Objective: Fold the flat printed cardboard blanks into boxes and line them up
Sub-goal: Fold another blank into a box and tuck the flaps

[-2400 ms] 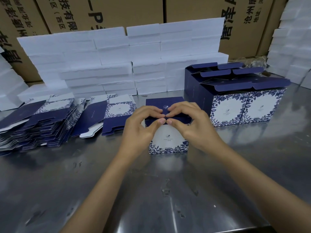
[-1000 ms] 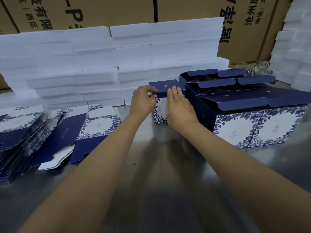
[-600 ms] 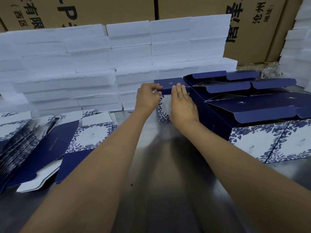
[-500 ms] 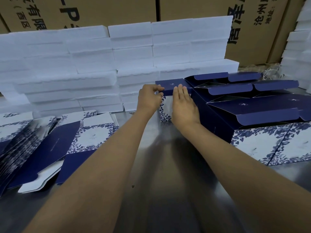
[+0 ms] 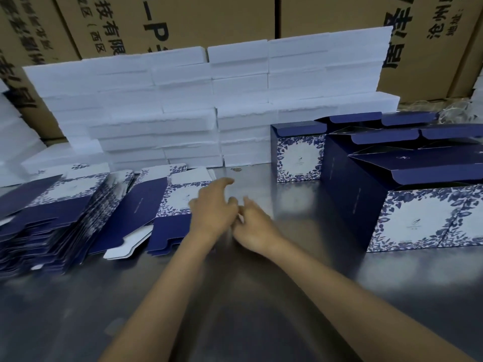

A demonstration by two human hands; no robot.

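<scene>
a: hands?
b: left hand (image 5: 213,214) and right hand (image 5: 254,226) loosely curled, empty, touching.
a: blanks?
b: flat blanks (image 5: 156,207) just left; light, stiff card, so lift an edge. folded box (image 5: 299,152) stands beyond.

Both hands are motion-blurred; right boxes (image 5: 444,220) cut by the edge.

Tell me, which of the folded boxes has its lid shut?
The small-looking box at the far left end of the group, beside the white foam stack. Its navy lid is folded down flat, while the other folded boxes to its right have their flaps standing open.
</scene>
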